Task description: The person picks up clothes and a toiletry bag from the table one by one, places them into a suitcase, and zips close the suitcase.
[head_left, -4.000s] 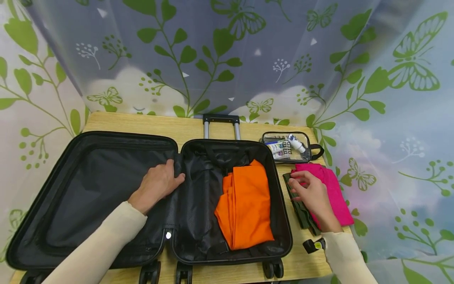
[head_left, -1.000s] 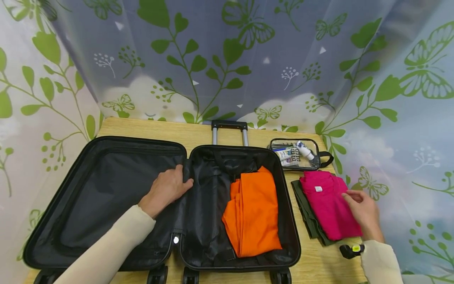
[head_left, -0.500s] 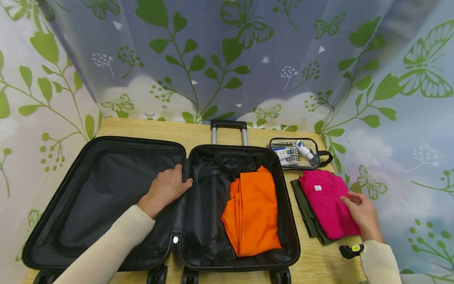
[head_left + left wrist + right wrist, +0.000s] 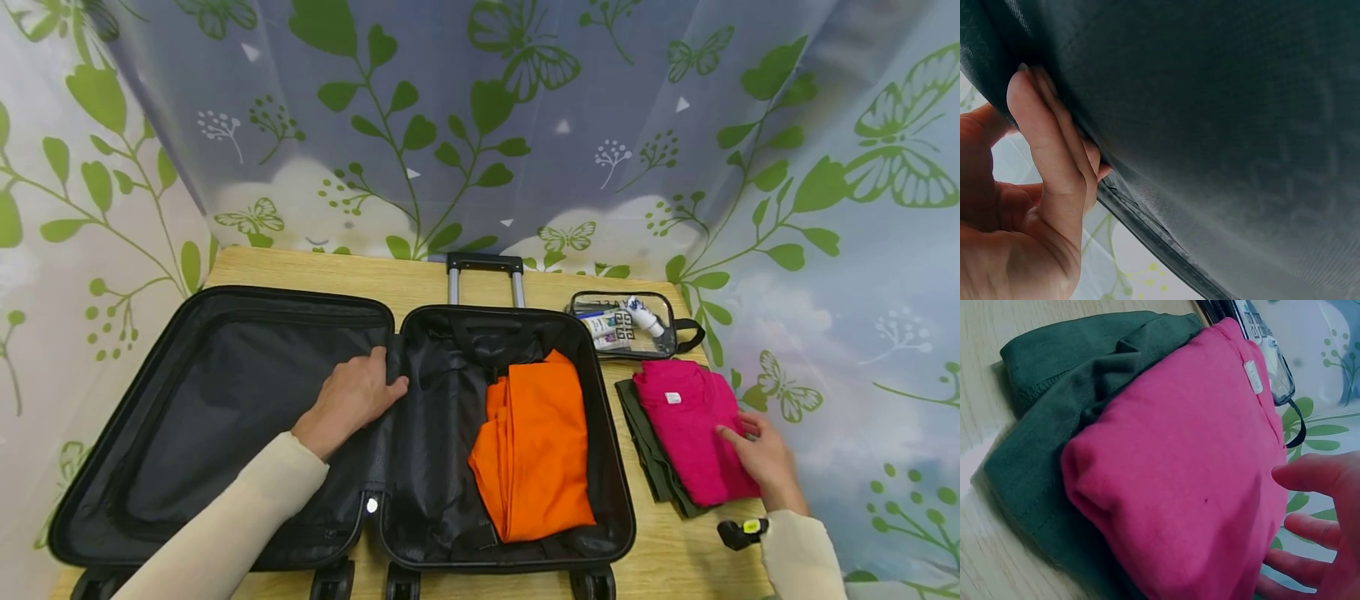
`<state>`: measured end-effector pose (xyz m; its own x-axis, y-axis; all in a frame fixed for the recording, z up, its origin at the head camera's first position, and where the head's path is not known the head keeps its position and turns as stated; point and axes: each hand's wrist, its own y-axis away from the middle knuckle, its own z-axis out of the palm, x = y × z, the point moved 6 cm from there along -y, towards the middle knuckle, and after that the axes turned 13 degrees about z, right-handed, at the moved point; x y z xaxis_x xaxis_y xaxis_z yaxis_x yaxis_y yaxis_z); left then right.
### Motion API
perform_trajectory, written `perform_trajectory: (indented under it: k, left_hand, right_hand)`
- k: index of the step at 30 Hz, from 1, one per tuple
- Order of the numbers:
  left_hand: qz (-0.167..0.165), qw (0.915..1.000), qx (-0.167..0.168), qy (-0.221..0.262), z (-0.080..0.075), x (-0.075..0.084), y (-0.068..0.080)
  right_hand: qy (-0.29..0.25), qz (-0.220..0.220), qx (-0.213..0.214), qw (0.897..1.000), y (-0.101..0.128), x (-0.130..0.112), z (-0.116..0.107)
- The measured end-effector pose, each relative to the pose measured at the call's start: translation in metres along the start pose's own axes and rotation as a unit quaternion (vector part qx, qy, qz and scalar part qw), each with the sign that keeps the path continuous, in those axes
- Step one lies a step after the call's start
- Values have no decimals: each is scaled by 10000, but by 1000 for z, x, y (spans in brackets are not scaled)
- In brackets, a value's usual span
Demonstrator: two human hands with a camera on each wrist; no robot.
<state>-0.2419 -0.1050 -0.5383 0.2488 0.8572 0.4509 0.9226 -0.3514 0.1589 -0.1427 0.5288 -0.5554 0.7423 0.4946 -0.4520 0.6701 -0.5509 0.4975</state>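
A black suitcase point(image 4: 435, 433) lies spread wide, with a folded orange garment point(image 4: 543, 450) in its right half. My left hand point(image 4: 348, 404) grips the inner edge of the left half by the hinge. The left wrist view shows its fingers point(image 4: 1054, 137) against the black lining and the thumb on the other side of the edge. To the right, a folded pink shirt point(image 4: 697, 429) with a white label lies on a dark green garment point(image 4: 648, 446). My right hand point(image 4: 768, 458) is at the shirt's right edge, thumb and fingers apart; contact is unclear.
A clear toiletry bag point(image 4: 622, 325) with tubes and a white bottle lies behind the shirt. The suitcase's extended handle point(image 4: 485, 263) points to the back of the wooden table point(image 4: 315, 267). A patterned curtain point(image 4: 420, 133) hangs behind and at both sides.
Four seconds ago my right hand was over the left side of the pink shirt; it is now at the right edge. Lately its thumb and fingers have spread. The left hand stays at the hinge.
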Motion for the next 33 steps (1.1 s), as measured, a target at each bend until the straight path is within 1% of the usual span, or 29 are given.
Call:
perform_trajectory:
  k: [2, 3, 10, 15, 18, 20, 22, 24, 26, 28, 30, 33]
  left_hand:
    - [57, 9999, 93, -14, 7, -8, -5]
    - [54, 9999, 90, -13, 8, -8, -5]
    - [13, 10000, 6, -12, 5, -5, -4]
    - [31, 10000, 41, -35, 8, -8, -6]
    - [29, 10000, 37, -38, 8, -8, -6]
    - [28, 10000, 46, -35, 7, -7, -6]
    - [17, 10000, 8, -35, 2, -2, -2]
    - [-6, 10000, -29, -9, -4, 4, 2]
    - [-42, 10000, -46, -3, -9, 10, 5]
    - [-51, 9999, -117, 7, -12, 13, 7]
    - [-62, 10000, -63, -2, -9, 10, 5]
    - [-54, 10000, -3, -11, 1, 0, -1]
  right_hand:
    - [33, -6, -66, 10000, -1, 1, 1]
    - [25, -13, -102, 9999, -1, 1, 2]
    - [125, 3, -122, 9998, -3, 1, 6]
    - [259, 41, -115, 9996, -6, 2, 8]
    - [290, 84, -217, 9993, -7, 2, 9]
    - [275, 133, -314, 9990, -7, 2, 10]
    - [224, 170, -436, 9987, -6, 3, 11]
    - [185, 198, -457, 9986, -5, 3, 11]
    - [142, 205, -373, 9990, -4, 4, 11]
    - [109, 177, -174, 9996, -2, 3, 9]
    - [84, 139, 66, 9998, -1, 3, 8]
    - [149, -20, 439, 9989, 1, 1, 5]
